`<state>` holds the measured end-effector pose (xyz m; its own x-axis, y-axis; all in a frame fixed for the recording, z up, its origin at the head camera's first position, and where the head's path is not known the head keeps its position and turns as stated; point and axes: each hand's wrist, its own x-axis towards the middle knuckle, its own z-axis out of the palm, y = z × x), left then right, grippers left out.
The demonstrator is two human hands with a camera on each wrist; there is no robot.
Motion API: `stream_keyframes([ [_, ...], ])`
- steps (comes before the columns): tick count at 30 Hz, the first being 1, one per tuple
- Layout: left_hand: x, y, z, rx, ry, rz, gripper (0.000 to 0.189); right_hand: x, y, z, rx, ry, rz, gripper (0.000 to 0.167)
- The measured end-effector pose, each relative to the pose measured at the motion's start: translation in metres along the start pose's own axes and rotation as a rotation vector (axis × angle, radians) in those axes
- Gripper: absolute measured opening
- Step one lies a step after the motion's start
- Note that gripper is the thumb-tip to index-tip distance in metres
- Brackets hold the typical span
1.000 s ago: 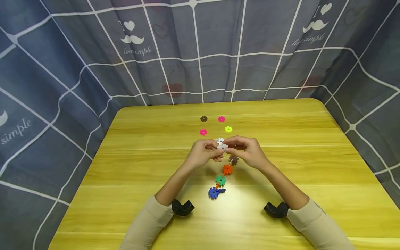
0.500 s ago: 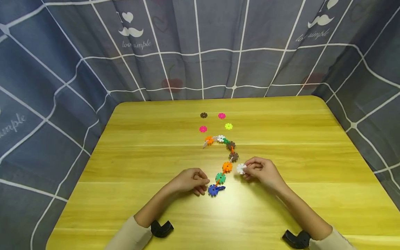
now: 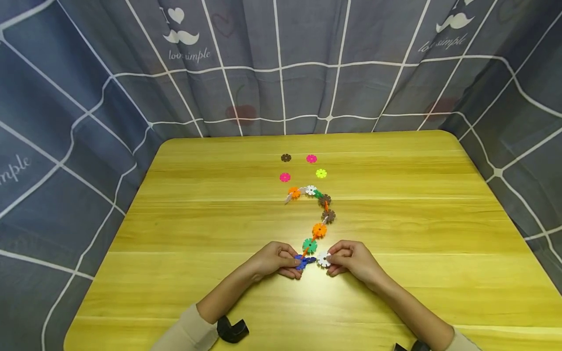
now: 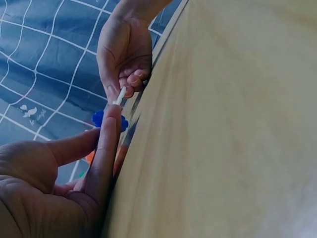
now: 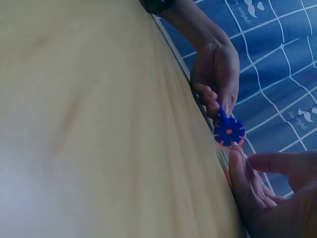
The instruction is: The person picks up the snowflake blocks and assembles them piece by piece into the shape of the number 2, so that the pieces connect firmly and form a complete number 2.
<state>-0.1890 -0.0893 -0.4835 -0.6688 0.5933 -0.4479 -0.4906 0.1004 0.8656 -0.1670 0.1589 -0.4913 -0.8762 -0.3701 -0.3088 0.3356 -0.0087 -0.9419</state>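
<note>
A curved chain of notched plastic discs lies on the table. It runs from an orange disc (image 3: 294, 192) at the far end, past brown discs and a green disc (image 3: 309, 245), to a blue disc (image 3: 300, 262) at the near end. My left hand (image 3: 278, 261) pinches that blue disc between thumb and fingers. A dark blue disc (image 5: 229, 132) stands edge-up from it, facing right. My right hand (image 3: 351, 261) pinches a white notched disc (image 3: 324, 260) beside the dark blue one; whether the two touch I cannot tell.
Beyond the chain lie loose discs: a brown one (image 3: 286, 158), two pink ones, one of them a pink disc (image 3: 311, 159), and a yellow-green disc (image 3: 321, 173). A grey checked curtain (image 3: 263, 63) surrounds the wooden table (image 3: 175, 209).
Both hands came down from the chain's far end toward its near end. The left hand took hold of the blue disc. The right hand brought the white disc beside the dark blue one.
</note>
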Motion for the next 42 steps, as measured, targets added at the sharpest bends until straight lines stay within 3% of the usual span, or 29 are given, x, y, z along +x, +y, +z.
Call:
stream_keyframes([
  [12,0.0,-0.002,-0.003,-0.046,-0.034,0.007,0.008,0.001,-0.003,0.007,0.064,-0.014,0.034,0.025],
  [20,0.0,-0.003,-0.001,-0.038,-0.008,0.021,0.006,0.003,0.001,0.009,0.123,-0.056,0.061,0.029],
  [26,-0.001,-0.001,0.003,0.014,0.041,0.034,0.008,0.005,0.004,0.011,0.093,-0.067,0.025,0.031],
  [42,0.0,-0.002,0.007,0.0,0.081,0.067,0.01,0.007,0.007,0.015,0.042,-0.062,-0.046,0.025],
])
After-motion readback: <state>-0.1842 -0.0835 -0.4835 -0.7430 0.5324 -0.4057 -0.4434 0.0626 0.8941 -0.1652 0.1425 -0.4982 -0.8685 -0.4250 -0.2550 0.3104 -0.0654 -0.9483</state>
